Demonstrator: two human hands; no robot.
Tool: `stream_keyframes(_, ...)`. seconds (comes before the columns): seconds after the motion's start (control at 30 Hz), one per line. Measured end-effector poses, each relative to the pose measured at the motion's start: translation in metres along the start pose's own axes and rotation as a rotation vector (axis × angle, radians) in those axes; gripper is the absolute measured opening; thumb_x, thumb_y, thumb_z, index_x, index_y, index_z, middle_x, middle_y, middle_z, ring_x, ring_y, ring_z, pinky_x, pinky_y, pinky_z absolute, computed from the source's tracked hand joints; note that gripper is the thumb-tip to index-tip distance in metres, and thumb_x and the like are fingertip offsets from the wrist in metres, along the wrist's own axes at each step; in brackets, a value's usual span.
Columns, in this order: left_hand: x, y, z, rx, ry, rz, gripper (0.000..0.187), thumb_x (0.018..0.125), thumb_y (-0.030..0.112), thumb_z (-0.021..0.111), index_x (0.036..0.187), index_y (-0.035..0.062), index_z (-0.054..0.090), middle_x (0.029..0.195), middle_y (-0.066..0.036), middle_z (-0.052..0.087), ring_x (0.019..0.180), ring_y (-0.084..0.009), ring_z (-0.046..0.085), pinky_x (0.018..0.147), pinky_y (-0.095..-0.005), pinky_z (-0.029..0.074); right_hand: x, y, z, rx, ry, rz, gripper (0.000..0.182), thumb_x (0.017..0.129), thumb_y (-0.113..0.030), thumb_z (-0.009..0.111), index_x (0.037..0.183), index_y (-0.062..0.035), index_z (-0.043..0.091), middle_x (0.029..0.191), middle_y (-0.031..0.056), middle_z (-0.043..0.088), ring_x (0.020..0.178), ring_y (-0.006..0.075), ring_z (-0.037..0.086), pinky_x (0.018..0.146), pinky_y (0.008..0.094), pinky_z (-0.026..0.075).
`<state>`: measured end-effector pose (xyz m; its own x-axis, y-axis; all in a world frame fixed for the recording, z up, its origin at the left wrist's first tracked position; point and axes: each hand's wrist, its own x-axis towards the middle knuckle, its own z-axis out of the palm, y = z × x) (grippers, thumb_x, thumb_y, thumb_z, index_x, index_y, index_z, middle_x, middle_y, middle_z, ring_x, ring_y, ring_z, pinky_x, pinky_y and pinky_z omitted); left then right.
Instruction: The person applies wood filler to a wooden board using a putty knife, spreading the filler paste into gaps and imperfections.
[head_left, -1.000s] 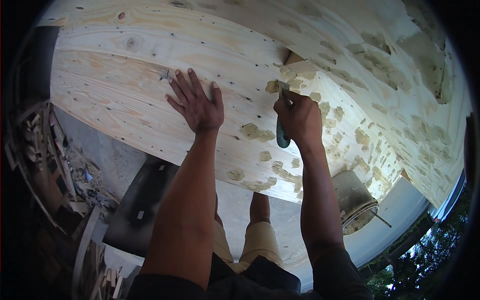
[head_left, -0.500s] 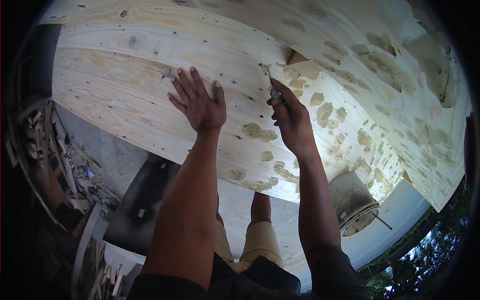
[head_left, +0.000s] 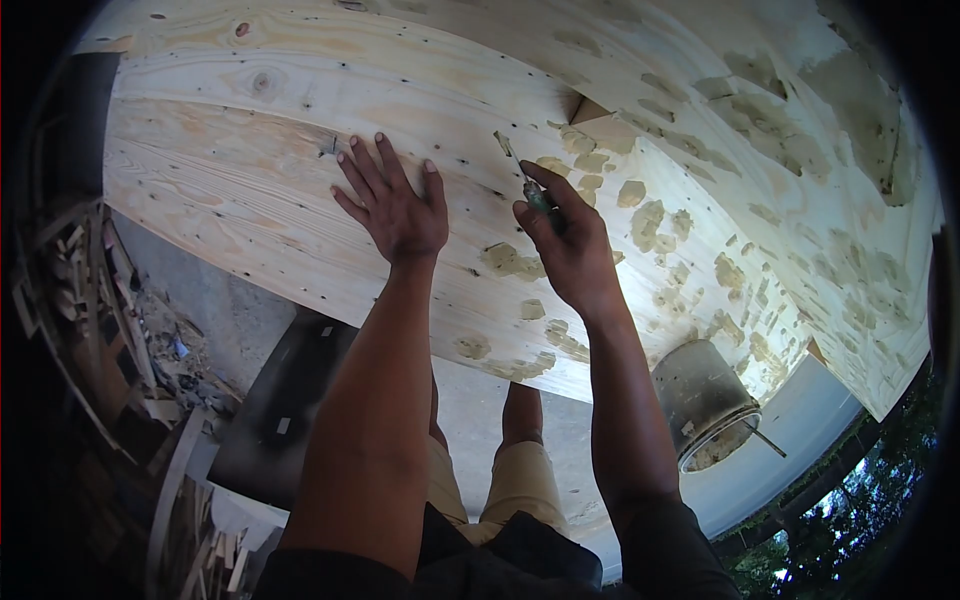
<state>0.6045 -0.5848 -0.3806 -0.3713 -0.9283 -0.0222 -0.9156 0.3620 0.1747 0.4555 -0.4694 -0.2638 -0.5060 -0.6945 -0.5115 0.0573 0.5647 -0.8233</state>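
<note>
Overhead and ahead, a broad curved surface of pale wooden planks [head_left: 300, 190] filled most of the view, its grain and dark knots plain on the near half. Across its far half, toward the right edge, many tan patches of filler [head_left: 650, 225] dotted the wood, with a few more near the lower edge. Below that lower edge lay a grey floor [head_left: 480, 400], and on it a dark flat sheet [head_left: 280, 400] sat beneath the left forearm. Heaped scrap wood and offcuts [head_left: 110, 330] crowded the floor off the planks' left end. A dirty bucket [head_left: 705, 400] stood on the floor just under the planks' lower right edge, with a thin handle jutting from its rim. The person's legs in tan shorts [head_left: 515, 485] showed between the two arms.

The left hand [head_left: 395, 210] lay flat on the planks near the middle, fingers spread and released, palm pressed to the wood and grasping nothing. Just beside it to the right, the right hand [head_left: 565, 245] had its fingers clenched around a putty knife [head_left: 525, 180] with a dark green handle. The knife's narrow blade pointed up and left, and its tip touched the wood at the near edge of the patched area, between the two hands.
</note>
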Motion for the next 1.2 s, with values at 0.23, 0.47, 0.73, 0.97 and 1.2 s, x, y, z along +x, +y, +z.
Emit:
stream_keyframes(0.23,0.000,-0.001,0.001,-0.026,-0.005,0.011,0.073,0.100,0.049,0.040,0.158,0.0092,0.021,0.166,-0.019,0.010,0.153,-0.0393,0.004,0.118,-0.0621,-0.001,-0.005,-0.002,-0.002,0.032,0.020,-0.026,0.042,0.095,-0.021,0.064,0.132,-0.0017,0.058,0.104,0.0198,0.068,0.092,0.0275,0.066,0.087,0.0362,0.050)
stream_keyframes(0.47,-0.001,0.000,0.003,0.019,0.016,0.015,0.071,0.101,0.050,0.038,0.158,0.0099,0.023,0.166,-0.016,0.012,0.154,-0.0359,0.005,0.119,-0.0601,0.001,-0.014,-0.005,-0.009,0.009,0.041,-0.015,0.040,0.095,-0.020,0.065,0.131,-0.0018,0.060,0.097,0.0177,0.068,0.085,0.0246,0.064,0.082,0.0348,0.051)
stream_keyframes(0.73,-0.002,0.000,0.004,0.001,0.034,0.013,0.072,0.100,0.050,0.039,0.157,0.0092,0.025,0.165,-0.018,0.014,0.153,-0.0380,0.006,0.119,-0.0616,0.002,-0.030,0.002,-0.019,0.065,0.085,-0.063,0.040,0.095,-0.019,0.065,0.131,-0.0014,0.060,0.092,0.0160,0.067,0.078,0.0221,0.061,0.077,0.0338,0.050)
stream_keyframes(0.97,-0.002,0.000,0.006,-0.007,0.050,0.018,0.071,0.100,0.051,0.040,0.156,0.0083,0.028,0.164,-0.019,0.017,0.153,-0.0383,0.008,0.118,-0.0622,0.005,-0.044,0.006,-0.029,0.056,0.089,-0.065,0.040,0.095,-0.019,0.065,0.131,-0.0015,0.060,0.092,0.0164,0.066,0.079,0.0215,0.062,0.077,0.0336,0.051)
stream_keyframes(1.2,-0.002,-0.002,0.009,-0.007,0.084,0.049,0.072,0.100,0.053,0.040,0.155,0.0086,0.030,0.163,-0.018,0.020,0.152,-0.0373,0.012,0.119,-0.0621,0.007,-0.060,0.008,-0.037,0.054,0.055,-0.033,0.039,0.094,-0.018,0.065,0.128,-0.0012,0.059,0.099,0.0217,0.067,0.087,0.0330,0.068,0.080,0.0396,0.052)
